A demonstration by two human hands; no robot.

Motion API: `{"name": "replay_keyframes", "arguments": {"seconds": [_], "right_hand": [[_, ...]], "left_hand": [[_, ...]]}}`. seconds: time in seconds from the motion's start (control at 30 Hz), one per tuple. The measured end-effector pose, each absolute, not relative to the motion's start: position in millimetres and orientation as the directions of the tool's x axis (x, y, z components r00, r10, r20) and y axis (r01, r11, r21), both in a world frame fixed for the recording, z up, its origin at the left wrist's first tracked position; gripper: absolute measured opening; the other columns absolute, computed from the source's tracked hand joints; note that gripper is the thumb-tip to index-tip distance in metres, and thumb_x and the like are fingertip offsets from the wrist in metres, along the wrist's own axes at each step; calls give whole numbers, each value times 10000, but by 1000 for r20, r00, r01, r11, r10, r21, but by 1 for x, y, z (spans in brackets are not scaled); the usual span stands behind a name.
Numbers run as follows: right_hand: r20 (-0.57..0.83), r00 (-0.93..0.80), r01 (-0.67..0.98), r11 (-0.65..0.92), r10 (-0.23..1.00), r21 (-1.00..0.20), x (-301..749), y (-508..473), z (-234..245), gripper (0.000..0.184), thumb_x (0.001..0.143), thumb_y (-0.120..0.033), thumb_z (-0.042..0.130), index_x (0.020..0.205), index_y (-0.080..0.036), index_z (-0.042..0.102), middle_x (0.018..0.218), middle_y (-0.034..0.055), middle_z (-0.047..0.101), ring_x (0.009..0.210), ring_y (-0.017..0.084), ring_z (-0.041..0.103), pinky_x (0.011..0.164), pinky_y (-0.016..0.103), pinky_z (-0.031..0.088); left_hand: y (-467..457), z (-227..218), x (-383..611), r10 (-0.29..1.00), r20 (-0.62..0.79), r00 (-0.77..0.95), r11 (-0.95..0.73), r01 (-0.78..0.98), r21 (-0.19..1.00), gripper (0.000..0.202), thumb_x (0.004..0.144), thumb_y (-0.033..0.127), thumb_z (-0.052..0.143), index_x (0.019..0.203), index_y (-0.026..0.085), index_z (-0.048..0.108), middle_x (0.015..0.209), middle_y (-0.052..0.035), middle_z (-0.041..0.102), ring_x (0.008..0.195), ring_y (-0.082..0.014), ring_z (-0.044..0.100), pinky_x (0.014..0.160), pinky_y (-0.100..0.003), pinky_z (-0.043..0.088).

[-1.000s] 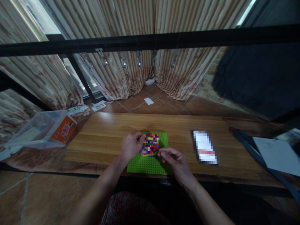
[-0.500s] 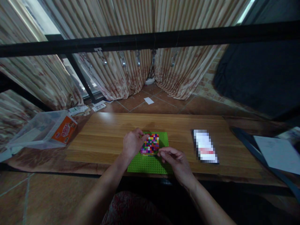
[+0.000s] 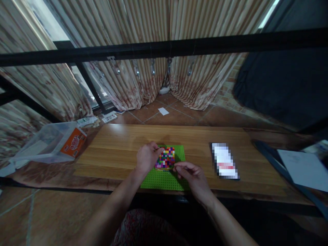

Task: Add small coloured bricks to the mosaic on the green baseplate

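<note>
A low block of small multicoloured toy bricks (image 3: 166, 158) rests on a green studded baseplate (image 3: 164, 181) near the front edge of the wooden table. My left hand (image 3: 148, 158) grips the block's upper left side, its thumb lying over the top corner and its fingers curled behind. At the lower right corner of the block is my right hand (image 3: 191, 175), with thumb and forefinger pinched together. Anything between those fingertips is too small or hidden to make out.
The wooden table (image 3: 115, 150) holds a phone with a blurred screen (image 3: 225, 162) to the right. Left of it stands a clear plastic bin (image 3: 48, 136) with an orange label. White paper (image 3: 302, 167) lies at the far right. A black bar (image 3: 164, 49) crosses beyond the table.
The view has shifted slightly, so everything sits a little lower and to the right. Both hands keep nearly the same places at the brick block.
</note>
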State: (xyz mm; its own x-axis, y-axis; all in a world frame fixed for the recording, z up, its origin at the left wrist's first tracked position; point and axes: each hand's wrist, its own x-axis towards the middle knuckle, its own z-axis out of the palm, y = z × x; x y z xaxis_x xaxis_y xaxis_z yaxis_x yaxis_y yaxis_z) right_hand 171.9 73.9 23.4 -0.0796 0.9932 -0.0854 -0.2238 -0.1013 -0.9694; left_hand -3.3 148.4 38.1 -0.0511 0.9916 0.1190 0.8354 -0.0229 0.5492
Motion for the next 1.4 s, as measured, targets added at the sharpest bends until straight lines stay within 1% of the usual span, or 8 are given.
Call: {"name": "replay_keyframes", "arguments": {"seconds": [0.13, 0.23, 0.37, 0.47, 0.53, 0.83, 1.2, 1.4], "right_hand": [[-69, -81, -235, -86, 994, -968, 172, 74, 23, 167, 732, -360, 701, 814, -217, 727, 712, 12, 685, 560, 104, 490, 545, 244, 381], [-59, -80, -233, -76, 995, -969, 173, 74, 23, 164, 733, -362, 702, 808, -217, 727, 709, 12, 687, 561, 102, 491, 547, 241, 380], [-42, -67, -199, -55, 997, -978, 173, 74, 24, 173, 737, -363, 700, 816, -212, 730, 705, 13, 686, 559, 105, 499, 544, 241, 385], [-10, -56, -140, -18, 998, -990, 173, 74, 22, 161, 746, -357, 691, 810, -215, 730, 712, 7, 687, 589, 112, 528, 577, 247, 406], [28, -46, -91, 24, 999, -996, 173, 74, 21, 145, 762, -347, 676, 807, -219, 727, 738, 8, 690, 650, 129, 563, 632, 263, 430], [299, -127, 79, 310, 946, -947, 172, 70, 27, 133, 817, -251, 623, 926, -249, 701, 934, 48, 630, 854, 169, 602, 721, 303, 488], [333, -208, 165, 368, 920, -915, 170, 67, 30, 118, 857, -235, 569, 887, -225, 683, 903, 43, 603, 860, 161, 601, 761, 292, 493], [367, -145, 267, 394, 919, -880, 174, 68, 33, 184, 903, -246, 494, 824, -199, 654, 872, 53, 606, 821, 158, 590, 739, 276, 467]], "left_hand": [[143, 38, -2, 989, 126, -79, -11, 807, 591, 260, 759, 453, 585, 681, 208, 624, 582, 20, 575, 544, -118, 500, 503, -231, 286], [134, 41, -2, 987, 129, -94, -31, 678, 734, 305, 776, 476, 554, 667, 196, 614, 552, 26, 538, 544, -114, 485, 507, -226, 302], [114, 53, -1, 988, -84, -132, 105, 165, 981, 400, 788, 554, 501, 729, 167, 584, 547, 43, 477, 462, -75, 386, 449, -205, 280], [98, 64, 3, 901, -425, 90, 434, -233, 870, 510, 783, 632, 456, 901, 150, 572, 563, 54, 449, 390, -40, 252, 380, -191, 153], [90, 69, 7, 827, -509, 238, 561, -325, 761, 575, 777, 669, 426, 953, 138, 557, 593, 34, 477, 395, -38, 276, 371, -189, 122], [79, 63, 32, 813, -483, 325, 556, -190, 809, 599, 779, 690, 392, 1010, 164, 560, 614, 27, 459, 432, -48, 302, 407, -190, 107], [70, 53, 46, 874, -428, 231, 457, -87, 885, 455, 798, 619, 454, 850, 176, 545, 553, 61, 365, 440, -50, 292, 406, -190, 155], [70, 60, 39, 925, -355, 138, 367, -73, 927, 283, 805, 460, 534, 780, 178, 526, 592, 56, 441, 441, -42, 289, 427, -194, 190]]}}
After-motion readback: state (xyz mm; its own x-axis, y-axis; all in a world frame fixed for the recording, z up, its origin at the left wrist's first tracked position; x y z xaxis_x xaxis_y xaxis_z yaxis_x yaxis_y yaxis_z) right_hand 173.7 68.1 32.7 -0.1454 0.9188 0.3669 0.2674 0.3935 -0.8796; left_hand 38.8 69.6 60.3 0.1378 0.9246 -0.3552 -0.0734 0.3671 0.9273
